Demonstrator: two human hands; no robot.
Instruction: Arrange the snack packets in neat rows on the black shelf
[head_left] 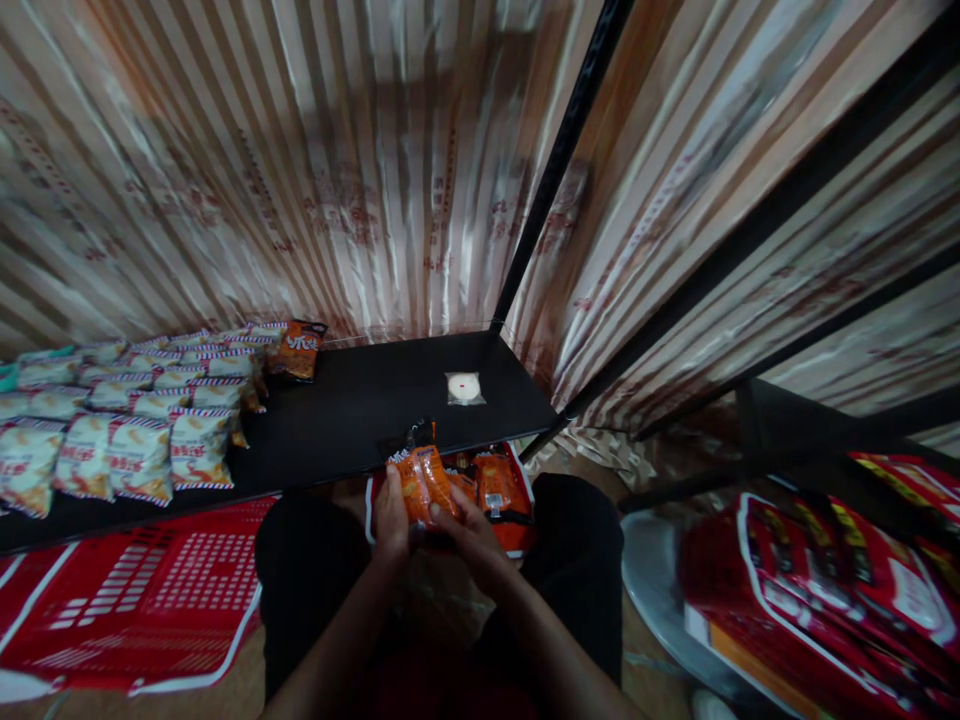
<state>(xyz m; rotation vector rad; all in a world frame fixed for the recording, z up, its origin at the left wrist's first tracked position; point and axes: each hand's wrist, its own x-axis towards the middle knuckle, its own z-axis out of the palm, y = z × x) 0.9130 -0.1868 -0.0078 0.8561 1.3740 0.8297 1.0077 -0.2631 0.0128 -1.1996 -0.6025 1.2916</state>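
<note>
Currently, we hold a crinkly orange plastic snack packet with a dark top edge [421, 482] in front of us, just beyond the front edge of a long, flat black shelf [375, 390]. Our left hand [392, 512] is closed on the packet's left side, and our right hand [471, 522] grips its lower right, so both hands are clamped on the one packet, with it between them. Beneath it, between our black-trousered knees [574, 540], we see a red plastic basket with a white rim [369, 512], holding more orange packets [499, 485], one with a barcode label facing up.

On the shelf, near its right end, lies a small clear packet with a round white piece inside [463, 387]. Further left, a darker orange bag with white lettering [300, 350] stands beside close-set rows of pale, puffy bags with striped edges [169, 440]. Below those rows, at our lower left, sits an openwork red plastic basket [172, 590]. To our right, well apart from our hands, shiny red packages [862, 570] fill another container. Behind the shelf hangs a pleated, striped, glossy curtain [360, 200], crossed by a slim black metal post [559, 170].
</note>
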